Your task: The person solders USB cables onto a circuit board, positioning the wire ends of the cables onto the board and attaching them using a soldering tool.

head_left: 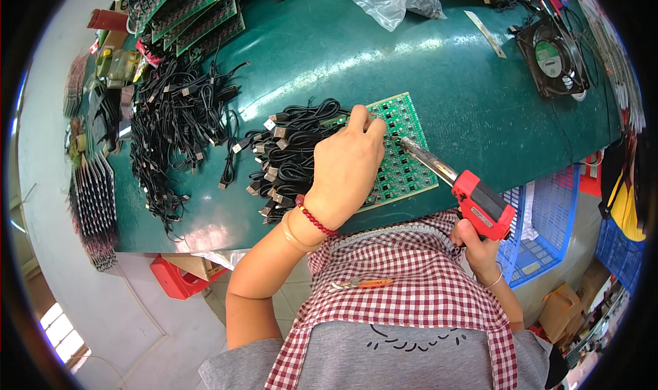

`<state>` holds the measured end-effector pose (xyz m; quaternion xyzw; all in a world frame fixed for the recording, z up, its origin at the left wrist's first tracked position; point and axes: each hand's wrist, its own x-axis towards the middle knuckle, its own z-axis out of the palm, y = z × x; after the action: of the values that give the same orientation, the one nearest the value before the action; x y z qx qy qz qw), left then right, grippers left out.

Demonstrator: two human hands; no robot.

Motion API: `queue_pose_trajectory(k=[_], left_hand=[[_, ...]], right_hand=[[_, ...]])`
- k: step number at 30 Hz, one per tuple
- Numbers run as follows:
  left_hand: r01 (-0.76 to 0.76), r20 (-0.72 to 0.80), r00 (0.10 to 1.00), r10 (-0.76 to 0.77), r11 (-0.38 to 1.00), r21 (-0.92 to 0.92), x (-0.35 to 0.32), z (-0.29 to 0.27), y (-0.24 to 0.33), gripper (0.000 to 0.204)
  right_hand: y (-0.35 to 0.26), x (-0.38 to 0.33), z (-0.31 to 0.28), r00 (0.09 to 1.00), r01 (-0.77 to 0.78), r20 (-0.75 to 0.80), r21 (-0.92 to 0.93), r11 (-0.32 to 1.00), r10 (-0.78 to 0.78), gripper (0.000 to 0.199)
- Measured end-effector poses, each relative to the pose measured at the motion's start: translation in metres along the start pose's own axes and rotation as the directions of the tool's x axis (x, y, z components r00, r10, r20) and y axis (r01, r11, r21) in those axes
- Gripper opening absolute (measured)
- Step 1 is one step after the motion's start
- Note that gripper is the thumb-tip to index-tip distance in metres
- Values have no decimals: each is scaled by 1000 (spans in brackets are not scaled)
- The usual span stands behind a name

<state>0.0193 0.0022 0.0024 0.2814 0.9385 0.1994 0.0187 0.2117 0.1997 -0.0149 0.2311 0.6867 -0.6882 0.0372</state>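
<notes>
Likely soldering: right hand point(478, 245) clamped on red soldering gun point(483, 205), angled over circuit board point(404, 167); left hand point(348, 162) over board's left side, fingertips hidden, can't tell grip; black cables point(288, 158) left of board. Next likely needs steady aim.

Red-and-black soldering gun point(483, 206) tilted over a green circuit-board panel point(406, 158), with black USB cables point(286, 162) alongside
The panel, lying flat on the table point(476, 119), is a slightly turned rectangle with rows of small black components and pale edges, partly hidden at its left; the gun's long metal barrel point(428, 159) slants up and leftward to a tip at the panel's surface, contact unclear; the cables are coiled and heaped, silver plugs facing mostly left
</notes>
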Motion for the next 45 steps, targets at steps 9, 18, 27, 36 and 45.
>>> queue_pose_trajectory(k=[9,18,27,36,45], left_hand=[[-9,4,1000,9,1000,17,-1,2,-1,10],[-12,-11,1000,12,1000,6,-1,2,-1,9],[-3,-12,1000,3,1000,6,-1,3,0,9],[5,-21,1000,-4,1000,9,-2,5,0,8],[10,-10,1000,-10,1000,27,-2,3,2,9]], right_hand=[[14,-2,-7,988,150,57,-175,973,-143,10],[26,-10,-11,998,49,-30,-57,997,-51,31],[19,-4,-7,974,224,67,-198,954,-215,24],[5,-2,-2,997,6,79,-164,986,7,21],[13,-5,-4,995,96,16,-129,987,-95,20]])
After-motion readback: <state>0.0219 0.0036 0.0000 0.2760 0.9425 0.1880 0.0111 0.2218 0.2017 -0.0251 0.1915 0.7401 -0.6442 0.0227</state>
